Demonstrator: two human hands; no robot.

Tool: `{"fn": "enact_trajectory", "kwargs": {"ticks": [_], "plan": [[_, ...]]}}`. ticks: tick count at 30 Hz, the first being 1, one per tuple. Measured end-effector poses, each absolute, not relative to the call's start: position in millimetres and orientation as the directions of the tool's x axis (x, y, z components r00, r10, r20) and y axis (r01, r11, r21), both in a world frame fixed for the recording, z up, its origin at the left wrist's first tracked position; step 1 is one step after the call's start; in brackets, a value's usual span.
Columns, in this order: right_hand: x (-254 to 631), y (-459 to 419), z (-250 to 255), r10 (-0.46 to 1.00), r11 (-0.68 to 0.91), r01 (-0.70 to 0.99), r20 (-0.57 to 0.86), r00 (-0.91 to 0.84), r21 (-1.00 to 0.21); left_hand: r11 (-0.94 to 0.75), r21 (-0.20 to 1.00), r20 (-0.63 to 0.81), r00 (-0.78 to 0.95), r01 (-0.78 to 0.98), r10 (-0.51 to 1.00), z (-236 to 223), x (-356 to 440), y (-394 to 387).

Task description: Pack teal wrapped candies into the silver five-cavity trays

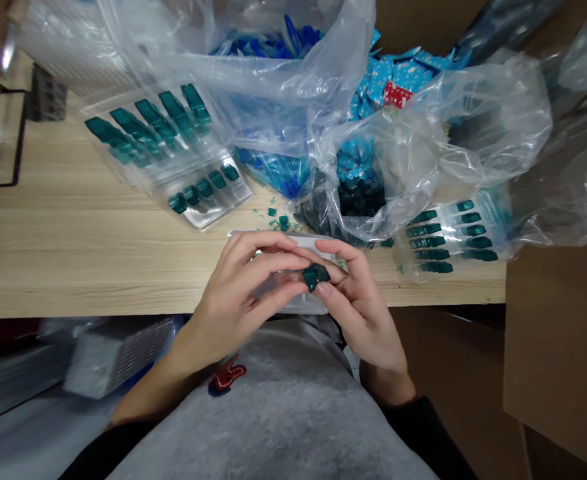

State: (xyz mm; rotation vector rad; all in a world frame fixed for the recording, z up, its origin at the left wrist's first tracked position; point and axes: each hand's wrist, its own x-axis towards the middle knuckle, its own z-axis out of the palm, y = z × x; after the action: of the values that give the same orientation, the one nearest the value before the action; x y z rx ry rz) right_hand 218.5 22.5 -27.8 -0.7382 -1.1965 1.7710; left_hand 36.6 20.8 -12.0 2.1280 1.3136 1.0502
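Both hands meet above the front edge of a wooden table (83,253). A small dark-green plastic piece (316,275) is pinched between the fingertips of my left hand (246,287) and my right hand (356,300). Under the hands lies a clear plastic tray (303,303), mostly hidden by them. Small green scraps (278,220) lie on the table just beyond the tray.
A stack of clear trays filled with green pieces (163,150) lies at the back left, another filled tray (448,237) at the right. Clear plastic bags (293,87) hold blue pieces and blue wrapped packets (398,80). Brown cardboard (558,347) stands at the right.
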Motion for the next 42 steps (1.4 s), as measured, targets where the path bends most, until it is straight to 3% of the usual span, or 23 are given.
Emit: {"fn": "enact_trajectory", "kwargs": {"ticks": [5,8,11,14,17,22,29,33,37,39,42], "plan": [[216.4,24.8,-27.6,0.891,-0.244,-0.451,-0.015,-0.454,-0.858,-0.488,0.629,0.42,0.264,0.605,0.868,-10.4,40.7,18.9],[217.5,26.0,-30.8,0.933,-0.18,-0.416,-0.02,-0.36,-0.891,-0.513,0.568,0.422,0.307,0.643,0.853,-10.1,42.1,18.3],[226.4,26.8,-35.0,0.982,-0.027,-0.238,0.019,-0.188,-0.971,-0.521,0.551,0.421,0.322,0.652,0.848,-9.6,38.3,17.6],[241.2,31.0,-41.6,0.984,0.173,0.094,0.168,-0.061,-0.98,-0.503,0.597,0.294,0.412,0.625,0.862,-9.3,26.5,13.4],[252.1,40.6,-48.6,0.922,0.378,0.352,0.312,-0.231,-0.856,-0.506,0.586,0.084,0.574,0.633,0.814,-13.3,13.0,7.4],[255.7,57.1,-50.3,0.776,0.577,0.356,0.357,-0.519,-0.736,-0.509,0.57,-0.052,0.646,0.645,0.761,-24.1,2.2,6.5],[260.0,59.1,-48.8,0.792,0.572,0.397,0.357,-0.496,-0.718,-0.415,0.672,-0.118,0.642,0.613,0.757,-24.9,-2.7,10.4],[254.4,57.6,-48.0,0.748,0.634,0.437,0.365,-0.554,-0.638,-0.52,0.545,-0.082,0.659,0.658,0.748,-24.9,0.9,9.0],[250.7,55.8,-53.6,0.744,0.661,0.506,0.396,-0.539,-0.554,-0.688,0.308,0.092,0.699,0.657,0.709,-25.0,11.1,9.3],[250.9,53.8,-60.3,0.772,0.627,0.503,0.39,-0.502,-0.595,-0.724,0.245,0.157,0.71,0.645,0.686,-22.9,14.9,8.9],[254.8,47.9,-69.1,0.828,0.534,0.415,0.357,-0.432,-0.736,-0.717,0.287,0.175,0.701,0.635,0.691,-13.1,14.1,7.2]]}}
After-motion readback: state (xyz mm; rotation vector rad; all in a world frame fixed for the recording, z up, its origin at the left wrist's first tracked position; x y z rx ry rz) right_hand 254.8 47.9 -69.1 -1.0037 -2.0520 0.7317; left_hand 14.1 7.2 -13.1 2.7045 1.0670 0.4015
